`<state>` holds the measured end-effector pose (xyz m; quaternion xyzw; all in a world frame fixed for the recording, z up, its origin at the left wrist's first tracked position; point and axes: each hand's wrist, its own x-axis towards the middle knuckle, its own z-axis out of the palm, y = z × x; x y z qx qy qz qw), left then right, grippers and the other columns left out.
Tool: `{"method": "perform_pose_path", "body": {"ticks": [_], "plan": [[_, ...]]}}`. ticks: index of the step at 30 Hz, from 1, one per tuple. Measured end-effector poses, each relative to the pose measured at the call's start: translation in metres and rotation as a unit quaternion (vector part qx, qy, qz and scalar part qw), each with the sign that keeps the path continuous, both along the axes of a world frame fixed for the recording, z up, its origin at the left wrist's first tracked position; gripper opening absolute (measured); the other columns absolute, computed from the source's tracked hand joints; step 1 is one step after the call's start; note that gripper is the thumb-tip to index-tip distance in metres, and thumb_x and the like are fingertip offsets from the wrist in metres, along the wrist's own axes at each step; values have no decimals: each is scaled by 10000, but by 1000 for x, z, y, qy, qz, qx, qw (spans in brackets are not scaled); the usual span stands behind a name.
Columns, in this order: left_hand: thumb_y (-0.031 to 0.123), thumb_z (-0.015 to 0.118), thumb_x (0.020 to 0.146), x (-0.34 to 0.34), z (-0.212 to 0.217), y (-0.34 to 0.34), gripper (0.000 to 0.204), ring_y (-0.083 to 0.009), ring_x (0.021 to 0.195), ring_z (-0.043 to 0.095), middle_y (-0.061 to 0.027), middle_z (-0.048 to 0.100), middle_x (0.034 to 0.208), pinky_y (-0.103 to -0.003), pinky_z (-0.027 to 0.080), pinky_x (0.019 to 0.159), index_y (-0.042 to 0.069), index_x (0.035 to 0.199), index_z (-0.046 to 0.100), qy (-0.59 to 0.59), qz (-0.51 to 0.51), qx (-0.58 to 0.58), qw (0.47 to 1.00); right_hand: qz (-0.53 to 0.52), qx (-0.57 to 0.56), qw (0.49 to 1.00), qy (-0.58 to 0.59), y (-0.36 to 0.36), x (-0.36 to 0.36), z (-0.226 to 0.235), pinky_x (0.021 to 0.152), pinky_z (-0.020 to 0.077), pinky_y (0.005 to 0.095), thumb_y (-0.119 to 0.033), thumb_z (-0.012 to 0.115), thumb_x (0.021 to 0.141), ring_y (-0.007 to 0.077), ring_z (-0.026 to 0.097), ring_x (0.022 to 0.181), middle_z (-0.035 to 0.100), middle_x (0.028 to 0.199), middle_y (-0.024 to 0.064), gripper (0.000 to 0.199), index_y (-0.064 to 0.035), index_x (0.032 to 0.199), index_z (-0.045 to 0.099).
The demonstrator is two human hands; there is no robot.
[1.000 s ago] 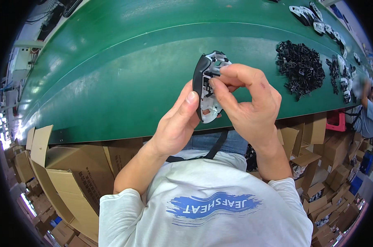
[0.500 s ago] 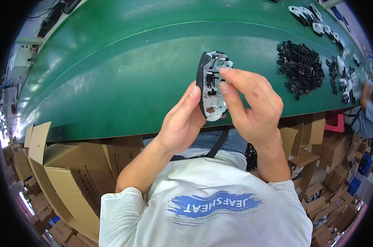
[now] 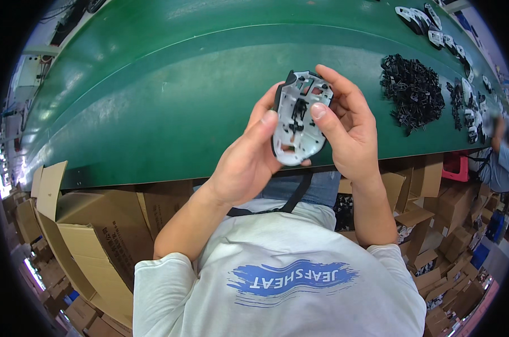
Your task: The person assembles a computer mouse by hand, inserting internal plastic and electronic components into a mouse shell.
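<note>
Between my two hands is a computer mouse shell [image 3: 314, 141], pale inside with a dark outer rim, its hollow side turned up toward me. A small black plastic part [image 3: 298, 115] sits in the middle of the shell. My left hand [image 3: 245, 154] grips the shell's left side, thumb along the edge and fingers partly hidden behind. On the other side, my right hand [image 3: 353, 126] holds it with the thumb on the inner right edge and the fingers curled round the back. Both hands are over the near edge of the green table [image 3: 198, 106].
A heap of small black plastic parts [image 3: 412, 92] lies on the table to the right. Beyond it are several white-and-black shells [image 3: 416, 21]. An open cardboard box [image 3: 89, 247] stands at lower left, more boxes [image 3: 451, 208] at right. Another person [image 3: 501, 163] is at the far right.
My right hand has moved from hovering at the shell's inside to gripping its right side. The shell has turned so its inner face shows more fully.
</note>
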<state>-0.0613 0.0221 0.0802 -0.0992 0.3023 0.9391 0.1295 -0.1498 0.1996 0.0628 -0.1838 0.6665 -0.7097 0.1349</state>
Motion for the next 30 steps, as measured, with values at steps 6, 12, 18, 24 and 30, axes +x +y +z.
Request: {"method": "perform_pose_path", "body": {"ticks": [6,12,18,24,30], "plan": [[68,559,1058,-3,-16,2,588,-133,1205,598,-104,598,1404,-314,519,1004,-12,1611,375,22,50,-286,957,-32,14,998,44,-11,5,-11,925,577,314,-101,755,1015,158,696,1032,691,1309,124,504,12,1482,604],[18,526,1006,-7,-32,8,475,-168,1096,659,-124,685,1257,-336,538,978,-28,1476,488,22,92,-423,901,-40,34,994,95,-17,10,-17,945,590,351,-70,753,995,180,710,1093,684,1337,133,523,2,1490,599],[14,523,993,-3,-47,13,466,-235,1181,685,-171,698,1293,-366,541,1010,-31,1455,488,89,181,-458,865,-7,129,985,117,-24,20,-19,923,599,356,-18,675,881,277,691,1177,565,1545,176,779,-34,1620,428],[-6,503,993,4,-50,10,467,-263,1134,690,-200,691,1266,-381,544,1005,-32,1459,477,94,177,-506,839,-4,120,987,104,-33,24,-29,1002,556,377,2,674,889,305,674,1217,541,1595,162,794,-30,1635,406],[-31,506,1018,3,-58,11,464,-160,1126,624,-120,640,1288,-310,532,969,-7,1480,466,118,172,-506,837,-8,139,983,121,-31,23,-30,1066,531,427,8,672,897,328,666,1258,555,1582,187,802,-19,1646,388]]}}
